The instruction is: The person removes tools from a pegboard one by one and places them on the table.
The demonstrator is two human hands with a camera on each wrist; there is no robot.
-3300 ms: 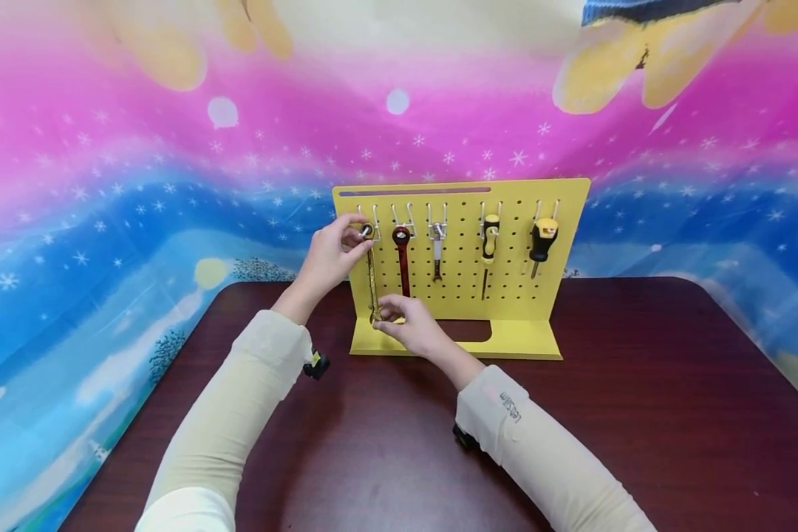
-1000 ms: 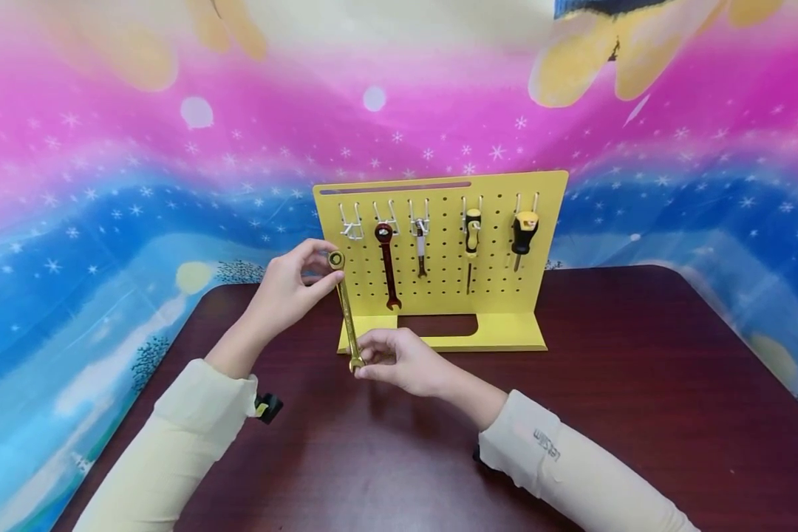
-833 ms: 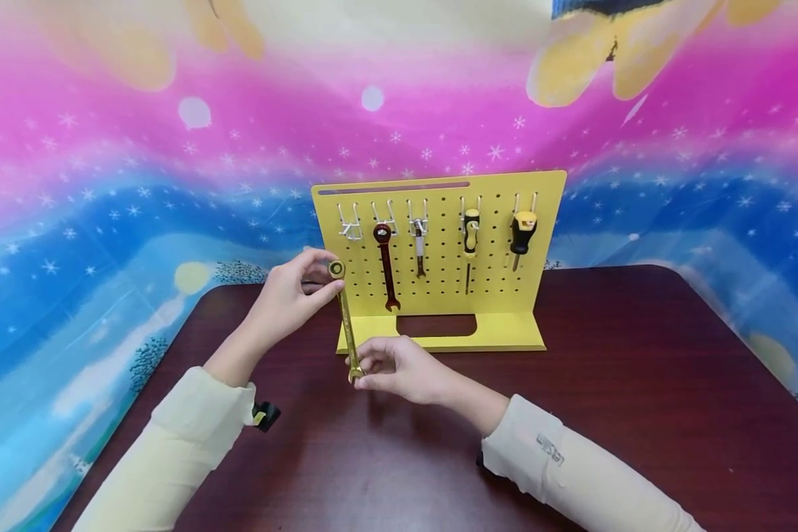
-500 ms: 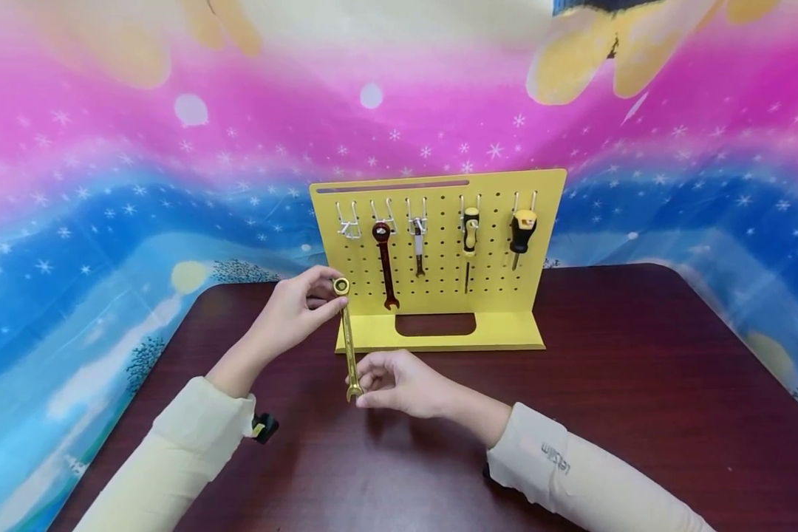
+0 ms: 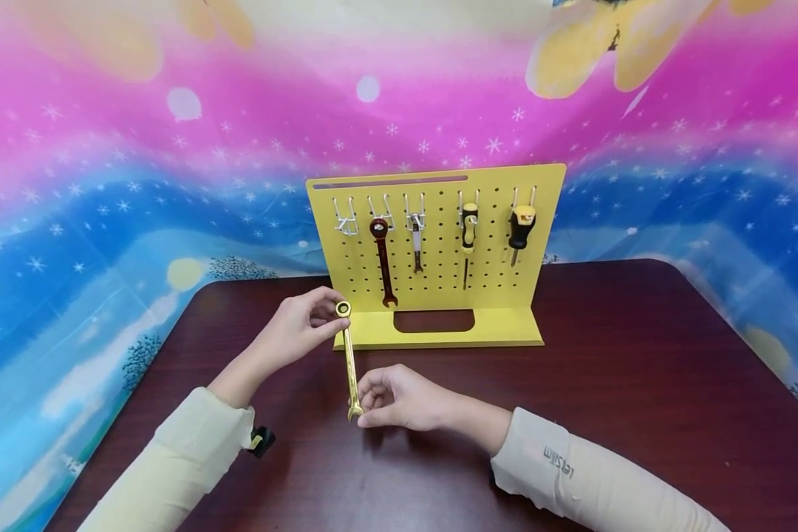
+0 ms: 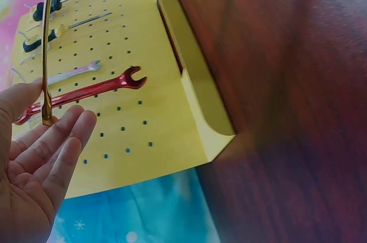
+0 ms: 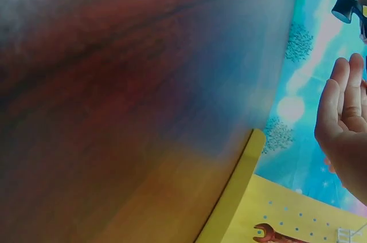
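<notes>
In the head view a gold ratcheting combination wrench (image 5: 349, 362) is held nearly upright, a little in front of the yellow pegboard (image 5: 499, 299) and above the table. My left hand (image 5: 299, 331) pinches its ring end between thumb and fingers. At the lower, open-jawed end, my right hand (image 5: 408, 399) pinches the tool with thumb and fingertips. The left wrist view shows the wrench (image 6: 46, 42) edge-on between thumb and fingers of the left hand (image 6: 34, 180). In the right wrist view only part of the right hand (image 7: 344, 122) appears; the wrench is not visible there.
On the pegboard hang a dark red wrench (image 5: 383, 262), a small wrench with a white label (image 5: 417, 247), a yellow-black screwdriver (image 5: 468, 225) and a stubby screwdriver (image 5: 521, 227). A white hook (image 5: 346, 223) sits at its left. The dark table (image 5: 638, 384) extends around it.
The gold wrench has come off the leftmost hook. Both hands have brought it down and toward me, away from the pegboard, each keeping its grip. The head view has shifted slightly.
</notes>
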